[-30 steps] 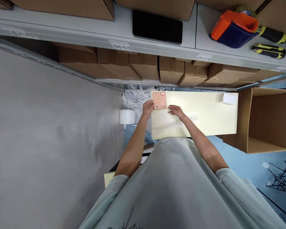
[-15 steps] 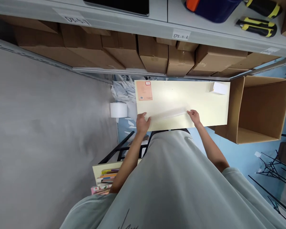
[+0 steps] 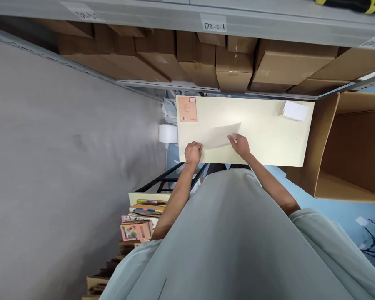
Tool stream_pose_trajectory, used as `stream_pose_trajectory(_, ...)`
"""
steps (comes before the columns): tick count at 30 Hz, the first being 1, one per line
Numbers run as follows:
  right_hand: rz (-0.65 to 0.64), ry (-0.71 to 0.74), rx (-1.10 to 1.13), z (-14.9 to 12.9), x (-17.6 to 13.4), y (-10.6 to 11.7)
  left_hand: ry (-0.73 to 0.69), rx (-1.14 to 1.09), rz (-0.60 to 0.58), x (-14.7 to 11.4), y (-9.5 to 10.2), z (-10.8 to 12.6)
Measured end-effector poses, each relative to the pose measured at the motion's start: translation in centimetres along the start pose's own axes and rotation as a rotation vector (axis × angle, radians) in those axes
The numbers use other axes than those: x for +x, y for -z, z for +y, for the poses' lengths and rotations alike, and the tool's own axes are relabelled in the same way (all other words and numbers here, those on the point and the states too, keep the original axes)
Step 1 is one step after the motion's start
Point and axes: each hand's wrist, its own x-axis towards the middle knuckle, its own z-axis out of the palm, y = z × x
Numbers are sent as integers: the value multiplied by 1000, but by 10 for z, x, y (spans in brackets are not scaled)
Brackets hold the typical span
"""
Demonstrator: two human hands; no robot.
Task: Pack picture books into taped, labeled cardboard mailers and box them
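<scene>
Pinching, left hand (image 3: 193, 152): closed, thumb and fingers bunched together on the near left end of the sheet (image 3: 219, 136).
Pinching, right hand (image 3: 241, 146): nearly closed, thumb and forefinger a narrow gap apart, holding the right end of the same sheet, just short of its far corner.
Sheet: thin and whitish, slanting between both hands over the left half of the table (image 3: 275, 143), right end farther from the shirt (image 3: 237, 233); raised throughout or partly resting, cannot tell.
Table: long, narrow, cream-coloured, running crosswise in front of the shirt.
Booklet (image 3: 188, 111): salmon-coloured, lying flat in the far left corner of the table, beyond the left hand and apart from it.
White box (image 3: 294, 111): lying slightly askew near the far right corner, well apart from the right hand.
Carton (image 3: 326, 150): large, brown, open, just beside the right end of the table.
Roll (image 3: 168, 133): white, just beside the left end of the table.
Plastic bags (image 3: 169, 111): whitish, heaped beyond the roll.
Shelf (image 3: 143, 12): grey, crossing above the far side, bearing a tag (image 3: 213, 23) handwritten D3-5-6.
Boxes (image 3: 234, 68): brown, lined up side by side beneath the tag.
Tool (image 3: 356, 5): black and yellow, cut off at the upper right.
Books (image 3: 136, 230): piled low, near the left forearm.
</scene>
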Motion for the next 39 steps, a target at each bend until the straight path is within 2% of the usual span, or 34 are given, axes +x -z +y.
stream_pose_trajectory(4,-18,33,-28,0,-17,26,18,-8,47,-15,16,22)
stream_pose_trajectory(7,-7,69,4,8,-30,50,-20,-15,75,-28,30,43)
stream_pose_trajectory(10,102,142,78,20,-41,78,-86,-56,105,-41,40,73)
stream_pose_trajectory(14,292,234,134,36,-56,126,-168,-118,93,-57,47,127)
stream_pose_trajectory(18,375,182,202,54,-76,180,-251,-153,30,-69,47,182)
stream_pose_trajectory(21,435,64,336,72,-86,211,-315,-175,-10,-68,37,209)
stream_pose_trajectory(23,465,2,357,85,-88,224,-325,-175,-40,-61,23,217)
stream_pose_trajectory(26,437,-79,313,107,-82,229,-322,-172,-99,-41,-6,219)
stream_pose_trajectory(30,366,-193,267,138,-69,220,-344,-128,-148,-15,-51,218)
stream_pose_trajectory(33,387,-246,248,160,-63,212,-352,-75,-204,-4,-77,218)
stream_pose_trajectory(36,436,-334,137,175,-63,210,-351,-62,-230,-2,-89,212)
stream_pose_trajectory(39,412,-408,-94,176,-63,210,-333,-82,-209,-3,-84,189)
